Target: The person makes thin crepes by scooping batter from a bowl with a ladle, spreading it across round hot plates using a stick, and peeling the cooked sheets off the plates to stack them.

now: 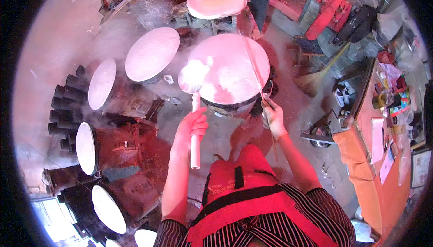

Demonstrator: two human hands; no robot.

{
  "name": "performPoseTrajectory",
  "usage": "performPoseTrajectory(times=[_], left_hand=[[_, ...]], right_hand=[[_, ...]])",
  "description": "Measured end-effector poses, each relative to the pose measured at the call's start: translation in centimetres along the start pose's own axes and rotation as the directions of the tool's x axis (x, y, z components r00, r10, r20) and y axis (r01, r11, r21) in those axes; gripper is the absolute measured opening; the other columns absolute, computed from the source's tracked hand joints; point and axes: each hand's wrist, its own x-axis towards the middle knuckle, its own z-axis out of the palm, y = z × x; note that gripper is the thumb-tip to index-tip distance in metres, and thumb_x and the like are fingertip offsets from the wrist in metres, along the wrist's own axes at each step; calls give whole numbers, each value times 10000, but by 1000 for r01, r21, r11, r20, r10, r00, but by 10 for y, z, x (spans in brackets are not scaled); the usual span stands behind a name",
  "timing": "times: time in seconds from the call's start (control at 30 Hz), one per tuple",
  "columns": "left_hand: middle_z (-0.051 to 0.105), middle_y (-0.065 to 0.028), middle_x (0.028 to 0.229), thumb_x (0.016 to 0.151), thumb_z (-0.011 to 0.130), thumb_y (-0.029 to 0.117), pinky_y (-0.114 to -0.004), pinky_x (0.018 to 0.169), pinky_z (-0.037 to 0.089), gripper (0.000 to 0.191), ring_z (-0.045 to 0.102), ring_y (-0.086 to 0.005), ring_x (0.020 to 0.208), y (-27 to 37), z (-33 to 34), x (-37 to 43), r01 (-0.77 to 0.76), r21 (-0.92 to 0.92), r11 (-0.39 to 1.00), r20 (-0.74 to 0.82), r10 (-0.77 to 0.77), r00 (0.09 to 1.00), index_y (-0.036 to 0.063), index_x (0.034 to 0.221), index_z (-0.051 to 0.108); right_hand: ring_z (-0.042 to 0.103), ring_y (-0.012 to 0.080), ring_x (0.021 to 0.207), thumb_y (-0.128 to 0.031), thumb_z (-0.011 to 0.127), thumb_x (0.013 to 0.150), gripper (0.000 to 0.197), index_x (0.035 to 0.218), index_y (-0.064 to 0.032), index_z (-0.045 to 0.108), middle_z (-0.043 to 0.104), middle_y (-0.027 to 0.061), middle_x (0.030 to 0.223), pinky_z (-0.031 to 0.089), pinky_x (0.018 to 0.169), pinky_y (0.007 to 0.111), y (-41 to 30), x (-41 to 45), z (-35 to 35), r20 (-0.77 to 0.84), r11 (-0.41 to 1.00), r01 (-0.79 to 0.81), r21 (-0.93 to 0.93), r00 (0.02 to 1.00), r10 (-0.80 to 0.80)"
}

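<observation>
My left hand (195, 124) grips the pale, thick handle of a ladle (186, 83), with a bright white mass (195, 71) in its bowl. The ladle overlaps the left edge of a large round cooking top (233, 57) with a whitish surface and a pinkish patch near its front. In my right hand (273, 115) is a long, thin stick (252, 62) that crosses the right part of this top in the picture. Whether the stick touches the surface I cannot tell. Below my hands is a red apron (236, 176) over a striped shirt.
More white-topped round cookers (152, 54) curve round to the left, with steam drifting between them. Black cylinders (67, 93) are stacked beyond. Another pale disc (216, 2) stands at the back. A broom (321, 74) and a cluttered table (363, 138) are on the right.
</observation>
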Motion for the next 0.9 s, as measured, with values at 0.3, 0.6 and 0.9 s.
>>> performPoseTrajectory(times=[0.3,0.6,0.9], left_hand=[[403,6,673,909,517,48,-148,333,228,103,345,-34,469,-34,-23,-47,-93,-215,972,-203,49,978,22,984,452],[404,-2,678,919,496,40,-156,344,251,48,334,-48,462,-108,-94,-99,-389,-185,902,-562,228,795,38,907,450],[402,11,662,940,473,82,-173,344,269,108,337,-48,466,-120,-172,-158,-498,-623,603,-425,274,863,32,849,444]], right_hand=[[506,97,1125,-84,534,917,349,1255,3,532,584,58,1224,365,980,240,-13,-18,9,279,830,512,-222,849,-449],[581,168,1079,-194,555,918,380,1269,-49,528,629,137,1148,431,937,279,32,-30,30,506,678,410,-610,860,-65],[299,74,356,-415,447,952,333,1226,-227,472,374,-39,547,216,326,236,-11,-32,158,685,677,-553,-486,239,688]])
